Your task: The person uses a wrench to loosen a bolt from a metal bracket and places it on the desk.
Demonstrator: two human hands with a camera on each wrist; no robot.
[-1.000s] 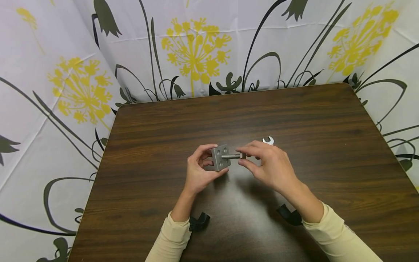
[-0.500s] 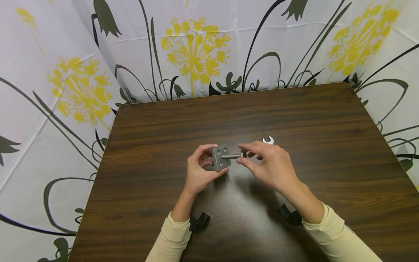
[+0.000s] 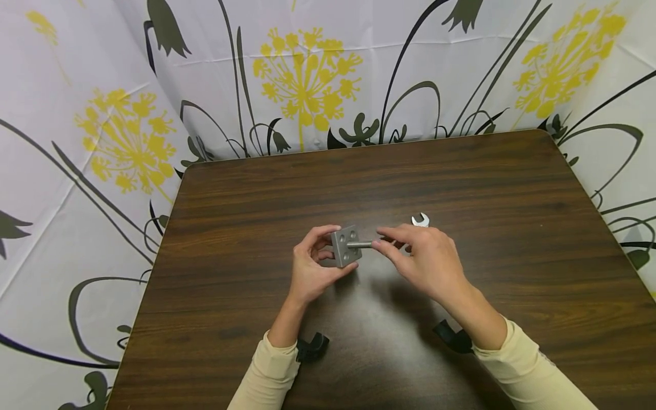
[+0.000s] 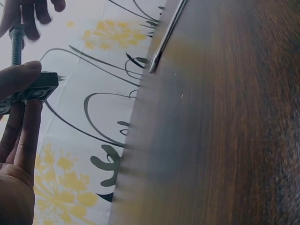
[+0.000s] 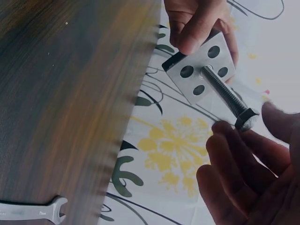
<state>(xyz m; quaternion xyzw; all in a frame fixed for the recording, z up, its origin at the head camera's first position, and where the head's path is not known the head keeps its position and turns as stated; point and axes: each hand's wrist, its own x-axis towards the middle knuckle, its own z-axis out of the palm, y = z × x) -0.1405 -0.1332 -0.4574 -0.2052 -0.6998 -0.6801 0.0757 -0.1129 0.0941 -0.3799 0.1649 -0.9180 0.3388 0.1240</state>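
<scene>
My left hand (image 3: 316,262) grips the edges of a square grey metal block (image 3: 344,247) with several round holes, held up over the table. From the block's middle hole sticks a threaded hex bolt (image 5: 227,93), its head pointing to the right. My right hand (image 3: 427,256) has its thumb and curled fingers around the bolt head (image 5: 247,119). In the head view the thumb covers that head. In the left wrist view the block (image 4: 44,84) lies between thumb and fingers, with the bolt (image 4: 17,47) rising toward the right hand's fingers.
An open-end wrench (image 5: 33,211) lies on the dark wood table (image 3: 246,228), partly hidden behind my right hand in the head view. A white curtain (image 3: 215,74) with yellow and grey flowers hangs around the table's back and sides. Black wrist mounts (image 3: 312,347) sit at both sleeves.
My right thumb has moved forward over the bolt head, which showed between thumb and fingers before. The index finger has shifted slightly right. Left hand and block stay in place.
</scene>
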